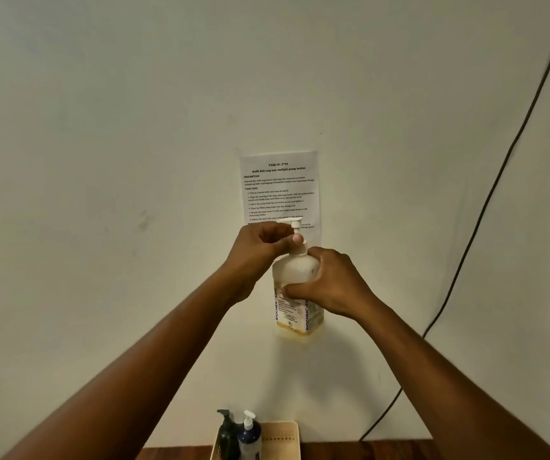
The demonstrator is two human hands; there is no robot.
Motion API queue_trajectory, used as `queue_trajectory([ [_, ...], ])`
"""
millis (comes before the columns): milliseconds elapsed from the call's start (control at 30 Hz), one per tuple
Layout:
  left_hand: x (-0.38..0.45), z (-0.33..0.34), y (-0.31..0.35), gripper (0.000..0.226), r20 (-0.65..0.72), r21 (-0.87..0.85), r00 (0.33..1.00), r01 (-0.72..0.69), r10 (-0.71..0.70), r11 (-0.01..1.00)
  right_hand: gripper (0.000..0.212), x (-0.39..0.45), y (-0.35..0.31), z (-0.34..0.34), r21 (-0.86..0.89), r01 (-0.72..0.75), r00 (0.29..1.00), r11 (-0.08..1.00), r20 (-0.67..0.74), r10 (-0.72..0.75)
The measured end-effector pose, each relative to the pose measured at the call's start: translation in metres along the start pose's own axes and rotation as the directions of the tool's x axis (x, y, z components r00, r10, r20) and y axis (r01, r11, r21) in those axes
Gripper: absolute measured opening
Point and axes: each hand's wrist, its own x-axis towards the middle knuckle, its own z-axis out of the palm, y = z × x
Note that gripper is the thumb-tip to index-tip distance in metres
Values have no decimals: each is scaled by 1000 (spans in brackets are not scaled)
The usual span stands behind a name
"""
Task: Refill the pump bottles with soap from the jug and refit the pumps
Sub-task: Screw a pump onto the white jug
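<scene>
right hand [328, 285] wrapped round pump bottle [297, 287] to steady it. left hand [260, 249], at 10 o'clock, pinching pump collar [300, 249], probably twisting.

Translucent white plastic pump bottle [297, 287] with blue lettering and amber soap at its base, black pump bottle [226, 436], navy pump bottle [249, 438] with white pump, beige plastic basket [282, 438], reddish-brown wooden bench [366, 451], white printed paper sheet [280, 190]

Single head view faces the wall [101, 127] from near; hands raised at centre

Both bare arms extended forward, left hand [260, 247] fingers pinched closed, right hand [330, 287] curled in a grip.
</scene>
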Motion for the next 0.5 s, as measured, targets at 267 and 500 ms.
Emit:
queue_trajectory([
  [267,3,-6,4,30,22,24,999,42,-43,999,63,-4,2,-1,8,-10,999,1000,35,10],
  [500,-6,0,-2,22,12,-1,1000,-11,11,1000,60,-5,3,1,-13,-15,1000,1000,9,15],
])
